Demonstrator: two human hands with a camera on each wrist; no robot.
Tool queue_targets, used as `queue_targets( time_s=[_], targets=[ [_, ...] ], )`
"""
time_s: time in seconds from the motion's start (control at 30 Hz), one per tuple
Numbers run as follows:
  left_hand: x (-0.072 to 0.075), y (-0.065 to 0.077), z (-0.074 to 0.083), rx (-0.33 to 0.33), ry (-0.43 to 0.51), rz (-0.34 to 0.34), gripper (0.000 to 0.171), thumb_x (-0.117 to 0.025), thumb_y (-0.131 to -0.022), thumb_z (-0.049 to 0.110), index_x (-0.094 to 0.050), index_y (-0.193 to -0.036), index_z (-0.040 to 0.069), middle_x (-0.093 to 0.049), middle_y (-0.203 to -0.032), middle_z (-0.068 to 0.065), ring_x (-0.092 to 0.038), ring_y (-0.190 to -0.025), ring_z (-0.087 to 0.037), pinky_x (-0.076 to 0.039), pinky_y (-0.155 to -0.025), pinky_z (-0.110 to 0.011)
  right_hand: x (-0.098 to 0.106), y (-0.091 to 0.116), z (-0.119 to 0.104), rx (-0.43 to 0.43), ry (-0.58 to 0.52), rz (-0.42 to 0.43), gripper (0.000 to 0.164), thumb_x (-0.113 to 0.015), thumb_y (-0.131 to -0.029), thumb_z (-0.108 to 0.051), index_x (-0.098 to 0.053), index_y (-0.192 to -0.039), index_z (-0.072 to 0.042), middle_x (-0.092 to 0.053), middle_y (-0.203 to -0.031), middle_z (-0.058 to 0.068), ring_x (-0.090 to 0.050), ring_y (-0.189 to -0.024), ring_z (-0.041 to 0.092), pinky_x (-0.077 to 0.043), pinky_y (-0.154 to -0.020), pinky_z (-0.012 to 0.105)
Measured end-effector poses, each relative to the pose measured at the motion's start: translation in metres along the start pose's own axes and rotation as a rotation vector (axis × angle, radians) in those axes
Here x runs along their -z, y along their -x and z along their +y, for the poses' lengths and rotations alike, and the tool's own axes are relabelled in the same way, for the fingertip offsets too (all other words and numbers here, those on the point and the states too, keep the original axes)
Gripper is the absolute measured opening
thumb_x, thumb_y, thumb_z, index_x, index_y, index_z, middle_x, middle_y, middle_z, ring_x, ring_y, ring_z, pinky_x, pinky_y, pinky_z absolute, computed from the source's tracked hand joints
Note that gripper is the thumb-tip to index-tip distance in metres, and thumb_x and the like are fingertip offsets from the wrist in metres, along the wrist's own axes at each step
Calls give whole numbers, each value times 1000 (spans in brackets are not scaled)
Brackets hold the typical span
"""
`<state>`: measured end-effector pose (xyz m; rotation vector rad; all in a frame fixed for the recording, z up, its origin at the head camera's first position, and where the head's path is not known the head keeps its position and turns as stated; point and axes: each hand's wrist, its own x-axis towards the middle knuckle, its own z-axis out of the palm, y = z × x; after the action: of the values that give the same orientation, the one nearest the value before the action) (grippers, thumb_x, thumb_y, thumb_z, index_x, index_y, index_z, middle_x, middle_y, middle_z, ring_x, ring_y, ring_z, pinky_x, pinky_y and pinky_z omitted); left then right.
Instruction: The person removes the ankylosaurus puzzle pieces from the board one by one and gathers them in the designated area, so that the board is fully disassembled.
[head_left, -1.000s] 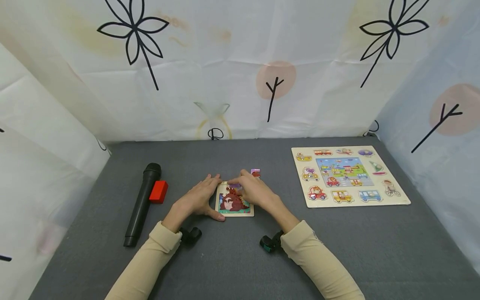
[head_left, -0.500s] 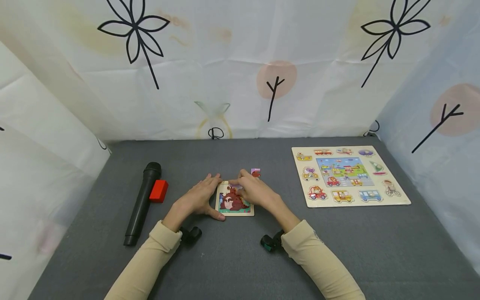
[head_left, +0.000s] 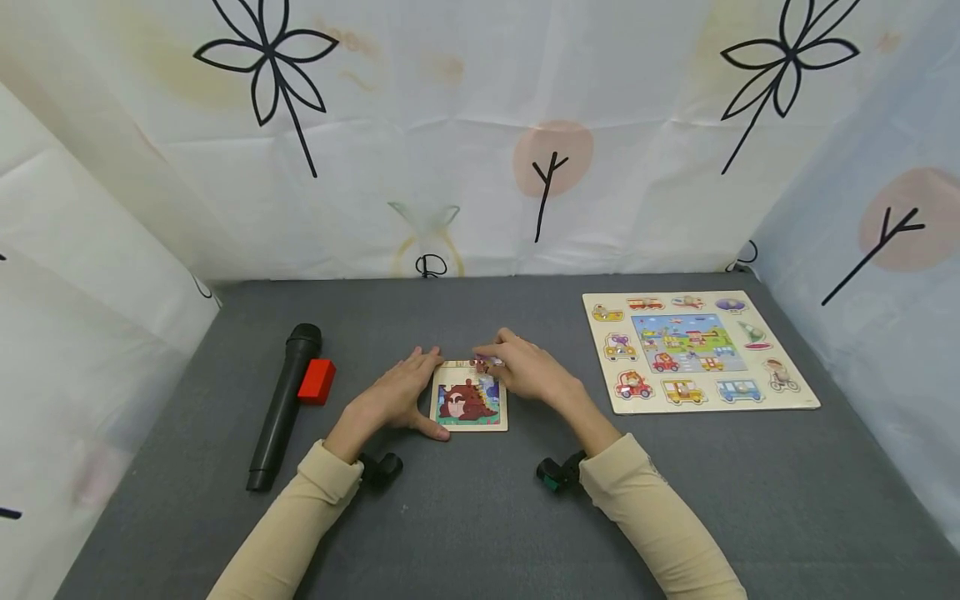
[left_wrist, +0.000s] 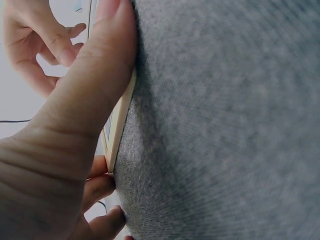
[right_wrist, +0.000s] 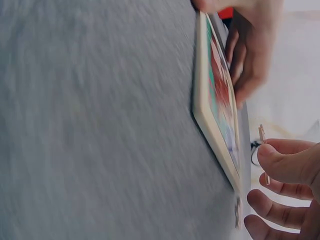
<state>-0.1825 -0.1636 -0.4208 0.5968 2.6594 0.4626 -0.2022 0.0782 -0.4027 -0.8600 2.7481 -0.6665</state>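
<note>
A small jigsaw puzzle board [head_left: 468,404] with a pale wooden rim and a brown animal picture lies flat on the table. My left hand [head_left: 401,392] holds its left side, thumb at the near corner and fingers at the far corner. Above the board's far right part, my right hand [head_left: 528,368] pinches a thin puzzle piece [right_wrist: 263,134] between thumb and index finger, the other fingers spread. Another puzzle piece [right_wrist: 238,212] lies on the table beyond the board in the right wrist view; the right hand hides it in the head view.
A black microphone [head_left: 285,408] and a red block [head_left: 317,382] lie together on the left. At the back right is a larger wooden vehicle puzzle [head_left: 693,350]. The grey table [head_left: 465,533] ends at a printed cloth backdrop [head_left: 480,167].
My right hand has lifted from the board and drawn back to the right, with a puzzle piece now showing in its fingertips. The left hand and board stay put.
</note>
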Motion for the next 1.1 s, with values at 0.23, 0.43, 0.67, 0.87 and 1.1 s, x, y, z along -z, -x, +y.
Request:
queue_targets(
  time_s=[0.23, 0.43, 0.67, 0.87, 1.1],
  targets=[
    [0, 0, 0, -6, -11, 5, 125, -91, -69, 55, -26, -159, -1, -19, -169, -24, -15, -158, -44, -20, -125, -61, 18, 7, 20, -57, 18, 10, 39, -60, -104, -14, -61, -143, -11, -59, -120, 12, -55, -84, 18, -41, -64, 28],
    [0, 0, 0, -6, -9, 7, 124, -92, -69, 54, -26, -159, -1, -20, -169, -24, -15, -158, -44, -20, -125, -61, 29, 12, 36, -103, 43, 12, 40, -61, -103, -12, -61, -143, -10, -60, -120, 15, -57, -86, 21, -43, -67, 32],
    [0, 1, 0, -8, -5, 8, 123, -92, -69, 54, -27, -159, -1, -20, -169, -25, -15, -158, -44, -20, -125, -62, 34, 13, 50, -116, 64, -3, 41, -60, -102, -9, -60, -143, -8, -59, -118, 18, -55, -87, 22, -45, -73, 34],
    [0, 2, 0, -12, 2, 8, 123, -92, -69, 53, -27, -159, -2, -20, -169, -25, -15, -158, -44, -20, -125, -62, 33, 12, 58, -140, 76, -16, 41, -61, -102, -8, -60, -143, -7, -59, -116, 19, -55, -87, 23, -46, -74, 35],
    [1, 2, 1, -3, 7, 4, 123, -92, -69, 53, -27, -159, -1, -19, -169, -25, -14, -158, -44, -20, -125, -62, 30, 10, 62, -155, 105, -23, 40, -61, -102, -10, -61, -143, -8, -59, -113, 18, -53, -84, 22, -43, -72, 34]
  ],
)
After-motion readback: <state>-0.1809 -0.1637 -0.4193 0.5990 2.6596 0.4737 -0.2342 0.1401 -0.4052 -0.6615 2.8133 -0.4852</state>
